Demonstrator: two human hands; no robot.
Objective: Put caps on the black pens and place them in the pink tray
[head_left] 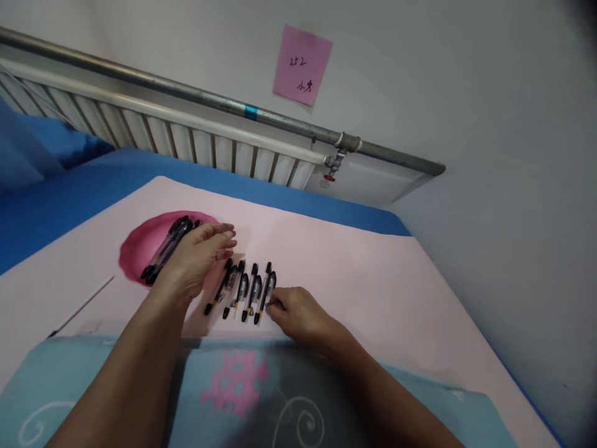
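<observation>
Several black pens (244, 289) lie side by side in a row on a pale pink sheet (354, 274). My right hand (296, 313) sits at the right end of the row, fingers curled and pinched on the lower end of the rightmost pen (265, 294). My left hand (198, 258) lies palm down with fingers stretched out flat, just left of the row. It partly covers a bundle of black pens (168, 247) resting on a dark pink oval patch (135, 252).
The pink sheet lies on a blue bed surface (69, 193). A teal cloth with pink pattern (233, 386) covers the near edge. A white radiator (153, 130) and metal pipe (280, 121) run along the wall, with a pink sticky note (302, 64) above.
</observation>
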